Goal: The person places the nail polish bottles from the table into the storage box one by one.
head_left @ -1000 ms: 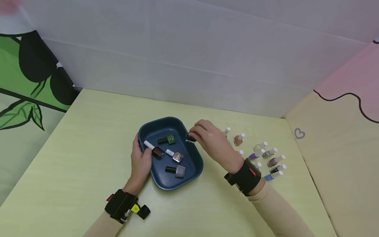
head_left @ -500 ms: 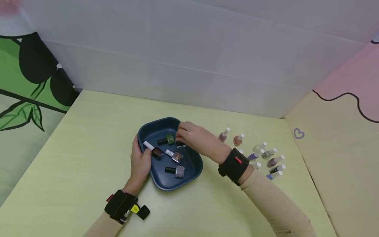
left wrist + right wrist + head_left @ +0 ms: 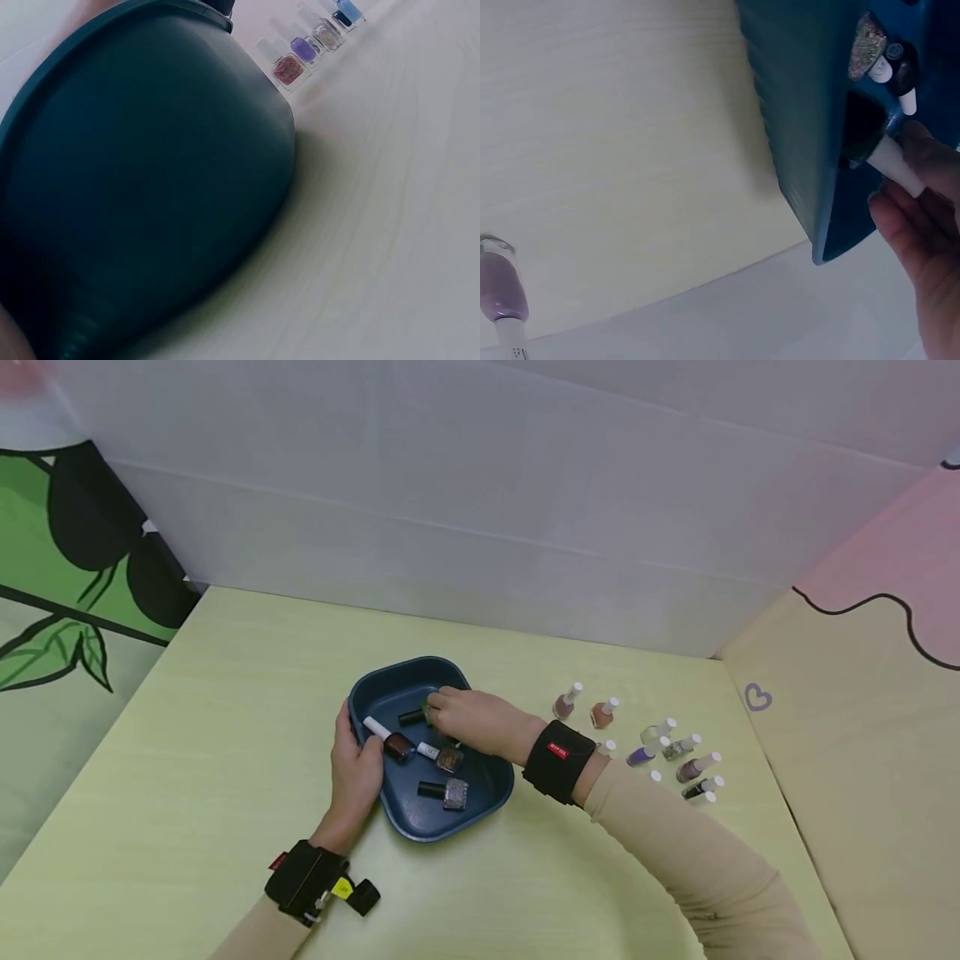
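Observation:
My left hand (image 3: 356,781) grips the blue tray (image 3: 491,785) at its left side, thumb over the rim. In the left wrist view the tray's outer surface (image 3: 150,150) fills much of the picture. Reaching over the tray's right side, my right hand (image 3: 483,722) pinches a dark nail polish bottle (image 3: 862,124) by its white cap (image 3: 896,166), with the bottle tilted inside the tray. Lying there too are a green polish (image 3: 411,717) with a black cap, partly hidden by the hand, a dark brown one (image 3: 400,747), a glitter one (image 3: 450,760) and a silver one (image 3: 455,794).
Several white-capped nail polish bottles stand on the pale table right of the tray, among them a mauve one (image 3: 564,706), an orange-brown one (image 3: 602,715) and a purple one (image 3: 643,755). The right forearm overlaps some. A pale wall (image 3: 450,510) rises behind.
My right hand has moved left from the tray's right rim to inside it, carrying the dark nail polish bottle. The left hand and tray stay where they were.

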The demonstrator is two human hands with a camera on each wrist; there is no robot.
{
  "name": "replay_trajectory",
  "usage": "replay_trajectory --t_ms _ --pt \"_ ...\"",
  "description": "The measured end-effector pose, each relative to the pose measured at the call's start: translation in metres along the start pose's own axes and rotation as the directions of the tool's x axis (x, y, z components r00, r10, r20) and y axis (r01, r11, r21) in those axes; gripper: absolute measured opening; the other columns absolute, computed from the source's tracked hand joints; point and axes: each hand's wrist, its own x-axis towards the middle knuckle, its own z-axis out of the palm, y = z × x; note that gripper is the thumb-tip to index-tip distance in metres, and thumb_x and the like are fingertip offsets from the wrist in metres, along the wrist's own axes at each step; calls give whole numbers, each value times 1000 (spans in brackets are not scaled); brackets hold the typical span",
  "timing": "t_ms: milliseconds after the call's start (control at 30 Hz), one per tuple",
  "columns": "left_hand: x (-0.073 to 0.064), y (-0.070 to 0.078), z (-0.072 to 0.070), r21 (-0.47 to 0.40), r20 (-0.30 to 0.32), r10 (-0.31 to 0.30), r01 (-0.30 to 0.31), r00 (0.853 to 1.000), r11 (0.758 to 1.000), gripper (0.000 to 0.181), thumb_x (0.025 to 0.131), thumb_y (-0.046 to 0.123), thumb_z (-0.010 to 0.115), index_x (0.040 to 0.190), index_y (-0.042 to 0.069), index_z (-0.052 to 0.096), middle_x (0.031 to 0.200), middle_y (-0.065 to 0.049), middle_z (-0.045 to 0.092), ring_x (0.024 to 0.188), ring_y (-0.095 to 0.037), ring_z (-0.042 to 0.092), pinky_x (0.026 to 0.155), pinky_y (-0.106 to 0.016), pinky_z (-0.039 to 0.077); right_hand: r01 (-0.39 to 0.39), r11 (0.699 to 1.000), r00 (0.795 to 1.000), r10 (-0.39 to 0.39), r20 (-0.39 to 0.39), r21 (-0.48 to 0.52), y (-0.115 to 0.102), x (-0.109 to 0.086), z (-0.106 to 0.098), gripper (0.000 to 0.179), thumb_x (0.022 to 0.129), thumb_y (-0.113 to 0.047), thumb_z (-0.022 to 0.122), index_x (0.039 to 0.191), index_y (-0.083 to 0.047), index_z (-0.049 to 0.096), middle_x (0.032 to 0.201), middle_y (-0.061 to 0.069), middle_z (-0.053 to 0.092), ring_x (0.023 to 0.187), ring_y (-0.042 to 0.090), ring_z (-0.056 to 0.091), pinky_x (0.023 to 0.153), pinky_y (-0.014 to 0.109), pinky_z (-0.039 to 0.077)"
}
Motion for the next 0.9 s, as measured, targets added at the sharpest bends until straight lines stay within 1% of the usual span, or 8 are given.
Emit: replay_trajectory --t_ms 67,167,300,400,500,633,800,900 --pt "0 0 0 -2 -1 2 -2 1000 1000 63 88 -5 41 148 -7 18 152 -21 26 136 -27 24 112 -45 20 9 1000 1000 -9 26 -18 -1 2 0 33 89 -13 60 121 -11 64 117 4 59 103 14 51 88 23 49" --pt "3 -12 1 -8 2 10 -10 1000 1000 65 89 -4 41 149 -3 17 152 -18 26 136 -26 24 112 -45 21 32 998 998 -29 57 -50 -1 4 1 31 89 -13 60 120 -12 65 119 4 59 105 14 51 89 23 48" --pt "9 -29 2 2 1 20 -20 1000 1000 67 90 -1 42 151 4 16 153 -12 25 136 -21 25 112 -44 21 52 995 997 -46 70 -88 -1 8 -1 27 91 -13 58 116 -12 66 116 2 60 103 15 51 88 23 47" --pt "11 -34 2 14 -13 27 -27 1000 1000 67 90 1 43 151 4 17 153 -11 26 135 -19 25 112 -43 22 54 994 996 -47 75 -91 0 12 -2 26 92 -13 57 116 -13 66 115 2 59 102 15 50 87 23 47" --pt "11 -35 1 22 -22 22 -21 1000 1000 67 90 1 44 151 4 18 153 -10 27 135 -18 25 112 -43 22 54 995 996 -48 77 -85 0 17 -2 27 92 -13 56 117 -12 66 116 2 59 103 15 49 88 23 47" --pt "11 -34 1 12 -11 10 -10 1000 1000 67 90 2 43 152 6 17 154 -8 26 135 -16 25 112 -42 22 61 996 995 -56 80 -60 -2 24 -1 29 93 -13 54 121 -13 63 121 3 58 106 16 48 90 24 46" --pt "11 -31 0 10 -10 17 -17 1000 1000 66 90 1 44 151 5 18 153 -8 27 135 -16 25 112 -41 22 99 995 992 -97 85 -14 -5 32 1 30 93 -12 55 122 -13 60 120 1 57 104 15 48 90 24 44" --pt "10 -26 -1 14 -2 6 -6 1000 1000 66 90 1 44 151 3 18 153 -10 26 135 -18 25 112 -42 21 116 993 989 -116 94 5 -8 36 4 30 92 -12 56 122 -12 60 120 1 57 104 15 49 91 24 44"
